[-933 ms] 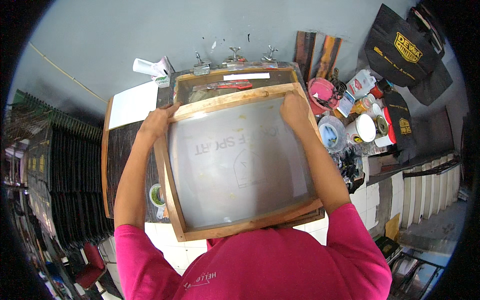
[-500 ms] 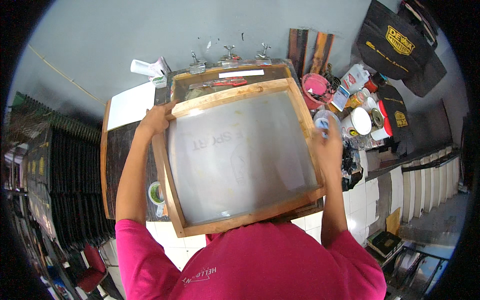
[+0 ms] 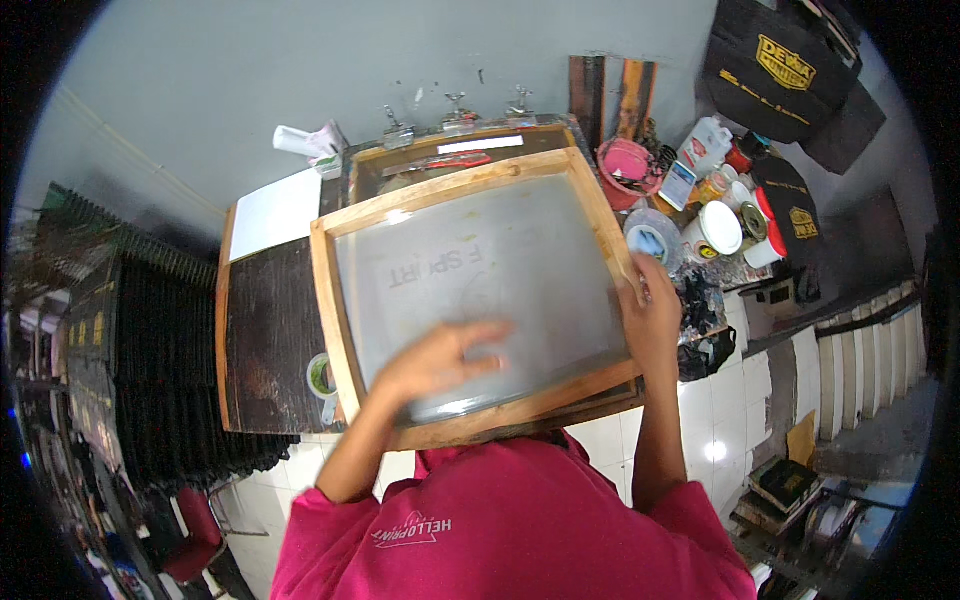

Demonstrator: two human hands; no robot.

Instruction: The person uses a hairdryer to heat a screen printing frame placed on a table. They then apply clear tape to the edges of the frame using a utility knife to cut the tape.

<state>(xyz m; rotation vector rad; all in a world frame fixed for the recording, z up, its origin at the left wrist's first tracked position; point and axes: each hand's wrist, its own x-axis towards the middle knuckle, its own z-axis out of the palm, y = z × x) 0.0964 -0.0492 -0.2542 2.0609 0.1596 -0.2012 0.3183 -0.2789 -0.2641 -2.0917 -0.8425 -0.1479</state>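
Note:
A screen-printing frame (image 3: 440, 191), with pale wooden bars around a grey mesh (image 3: 545, 265), lies tilted across the dark worktable. Faint dark lettering shows on the mesh. Over its lower left part is my left hand (image 3: 440, 362), blurred, its fingers stretched out and nothing held; I cannot tell whether it touches the mesh. My right hand (image 3: 653, 315) is at the right wooden bar, fingers bent around the bar's edge. Behind the frame, a second wooden frame (image 3: 365, 165) sits under metal clamps (image 3: 457, 115), with a red-handled tool (image 3: 445, 161) on it.
A white sheet (image 3: 275, 222) lies at the table's left, with a green-lined tape roll (image 3: 320, 376) nearer me. Tubs, bottles and a pink bucket (image 3: 628, 165) crowd the right side, including a white tub (image 3: 715, 228). Black bags (image 3: 180, 350) hang in rows at far left.
My left hand has left the frame's upper left corner and come down over the mesh. My right hand has lowered slightly and closed on the right bar.

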